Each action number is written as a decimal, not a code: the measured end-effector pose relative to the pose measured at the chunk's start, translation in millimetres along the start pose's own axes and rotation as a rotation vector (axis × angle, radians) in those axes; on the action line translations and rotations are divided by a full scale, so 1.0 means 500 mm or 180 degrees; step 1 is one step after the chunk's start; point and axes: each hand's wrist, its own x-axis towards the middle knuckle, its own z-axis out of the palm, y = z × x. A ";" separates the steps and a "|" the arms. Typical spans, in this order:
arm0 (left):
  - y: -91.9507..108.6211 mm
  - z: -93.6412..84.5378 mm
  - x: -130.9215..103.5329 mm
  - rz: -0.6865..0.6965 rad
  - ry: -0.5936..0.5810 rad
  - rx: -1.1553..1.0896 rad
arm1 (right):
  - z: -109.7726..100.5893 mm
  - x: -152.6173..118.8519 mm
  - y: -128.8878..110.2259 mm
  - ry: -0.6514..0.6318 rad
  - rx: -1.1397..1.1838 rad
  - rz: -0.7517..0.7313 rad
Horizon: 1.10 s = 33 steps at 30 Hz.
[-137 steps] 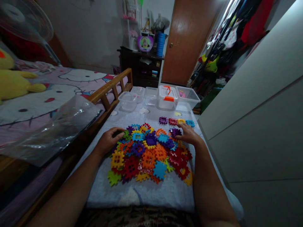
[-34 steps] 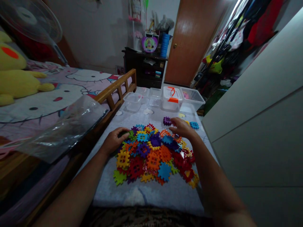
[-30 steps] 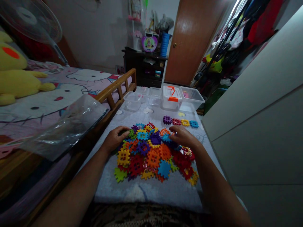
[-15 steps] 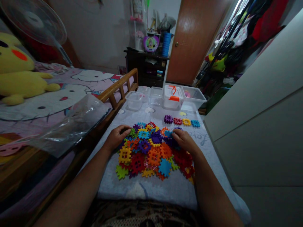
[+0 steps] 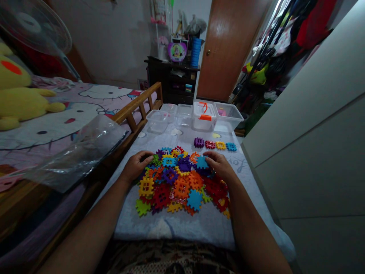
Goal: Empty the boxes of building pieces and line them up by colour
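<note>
A heap of colourful notched plastic building tiles (image 5: 181,188) covers the middle of the cloth-topped table. My left hand (image 5: 137,166) rests at the heap's left edge, thumb and forefinger apart, beside a green tile (image 5: 156,160); it holds nothing that I can see. At the heap's upper right, my right hand (image 5: 219,165) pinches a solid blue square tile (image 5: 202,162) by its right edge. Dark red tiles (image 5: 213,188) lie below that hand and are partly hidden by the forearm. Behind the heap, purple (image 5: 199,142), red (image 5: 210,144), yellow (image 5: 220,145) and blue window tiles (image 5: 231,147) form a row.
Clear plastic boxes (image 5: 157,121) stand at the table's far end, one a lidded box with an orange handle (image 5: 204,117). A wooden bed rail (image 5: 138,103) runs along the left, with a plastic bag (image 5: 76,152) beside it. White cabinet panels (image 5: 308,152) border the right.
The blue tile in my right hand has turned so its flat face shows more fully. My left hand stays by the heap's left edge. The whole view has shifted slightly.
</note>
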 end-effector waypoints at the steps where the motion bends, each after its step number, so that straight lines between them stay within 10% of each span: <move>1: 0.002 0.000 0.000 -0.0008 0.0008 0.0004 | 0.004 0.000 -0.002 -0.0031 -0.0150 -0.0040; 18: -0.004 0.001 0.001 -0.0049 0.0019 0.0001 | -0.030 -0.054 -0.041 -0.0548 -0.2645 -0.0348; 33: -0.002 0.002 0.001 -0.0089 0.0018 -0.0076 | -0.087 -0.047 -0.043 -0.0525 -0.1242 -0.0282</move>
